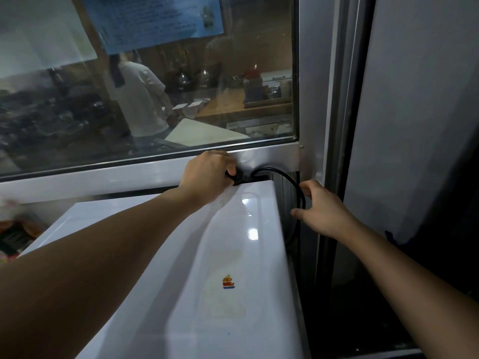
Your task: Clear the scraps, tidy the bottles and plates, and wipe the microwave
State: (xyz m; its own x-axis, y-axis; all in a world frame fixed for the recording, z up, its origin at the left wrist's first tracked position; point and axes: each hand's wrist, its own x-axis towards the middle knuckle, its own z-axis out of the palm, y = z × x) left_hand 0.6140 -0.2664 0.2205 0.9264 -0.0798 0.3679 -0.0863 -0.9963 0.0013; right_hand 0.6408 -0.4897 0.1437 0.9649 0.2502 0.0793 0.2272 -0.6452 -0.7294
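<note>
The white microwave (233,255) fills the lower middle of the view, seen from above, with a small coloured sticker (228,282) on its top. My left hand (204,174) reaches over the back edge and grips a black plug (237,178) behind the microwave. A black cable (290,182) loops from the plug down the right side. My right hand (321,211) is beside the microwave's right edge, thumb and fingers curved around the cable where it drops into the gap.
A glass window (155,86) with a metal frame (103,177) stands right behind the microwave; a person in a white top is visible through it. A tall grey panel (414,125) rises on the right. Colourful items (13,229) lie at the far left.
</note>
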